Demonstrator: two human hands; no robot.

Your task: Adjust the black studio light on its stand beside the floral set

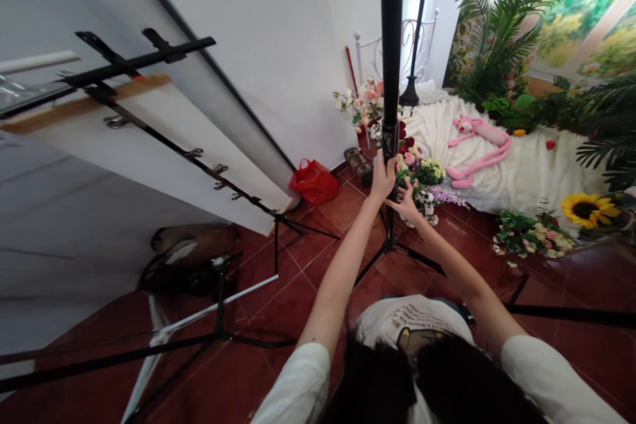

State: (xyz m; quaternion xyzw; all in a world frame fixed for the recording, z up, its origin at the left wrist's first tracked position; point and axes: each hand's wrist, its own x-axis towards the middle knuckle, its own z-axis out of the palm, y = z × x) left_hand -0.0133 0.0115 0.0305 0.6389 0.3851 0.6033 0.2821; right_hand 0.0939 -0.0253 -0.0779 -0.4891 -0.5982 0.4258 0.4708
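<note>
A black light stand (pixel 391 46) rises upright in front of me, its tripod legs spread on the floor. My left hand (pixel 383 177) is wrapped round its pole, just below a collar joint (pixel 390 137). Slightly lower, my right hand (pixel 405 204) is at the same pole with its fingers spread apart. The right thumb crosses the pole, and I cannot make out how firmly it touches. Artificial flowers (pixel 420 175) stand close behind both hands.
To the left, a white board (pixel 199 159) hangs from a clamp-lined black bar. A red plastic bag (pixel 315 181) sits by the wall. Stand legs (pixel 218 331) cross the tiled floor at lower left. A pink plush toy (pixel 489 134) lies on white cloth at right, near a sunflower (pixel 589 210).
</note>
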